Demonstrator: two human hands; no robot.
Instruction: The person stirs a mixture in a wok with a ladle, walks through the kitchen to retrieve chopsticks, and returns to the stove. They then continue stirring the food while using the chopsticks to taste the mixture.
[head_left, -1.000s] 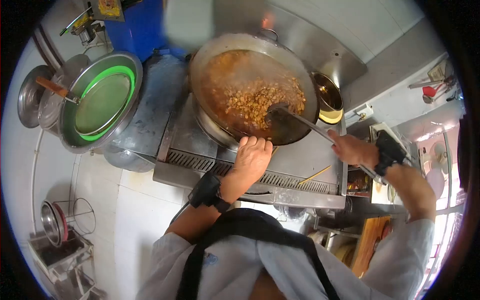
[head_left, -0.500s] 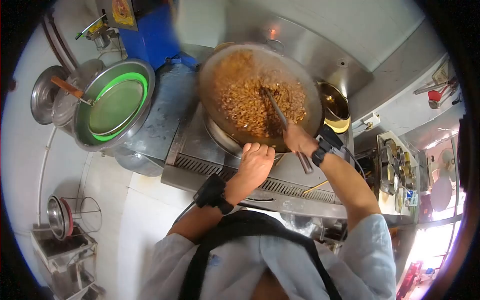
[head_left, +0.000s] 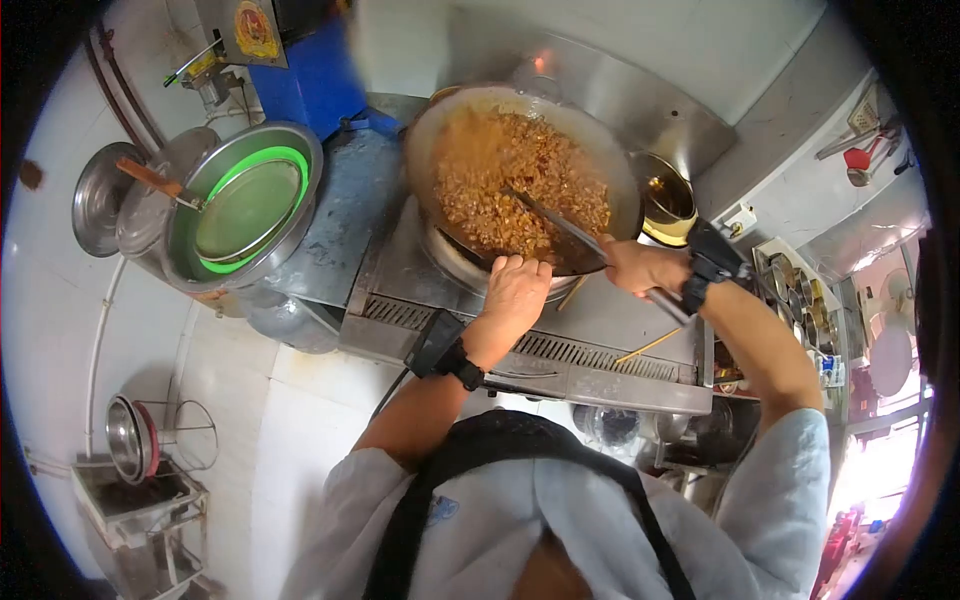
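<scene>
A large wok (head_left: 422, 165) sits on the metal stove, full of glossy brown chopped food (head_left: 540, 160) with haze over its left part. My right hand (head_left: 640, 268) is closed round the metal handle of a long utensil (head_left: 570, 226), whose far end lies in the middle of the food. At the wok's near rim, my left hand (head_left: 518, 290) has its fingers curled over the edge and grips it. Whatever lies under the left fingers is hidden.
Left of the stove, a metal basin (head_left: 172, 240) holds a green-rimmed strainer (head_left: 250, 205). A metal pot (head_left: 665, 190) stands right of the wok. A thin yellowish stick (head_left: 648, 347) lies on the stove front (head_left: 600, 385). Several containers (head_left: 800, 300) stand farther right.
My right hand has moved right with the utensil, which now lies at a flatter slant across the food. The left hand remains at the near rim. The view has shifted slightly.
</scene>
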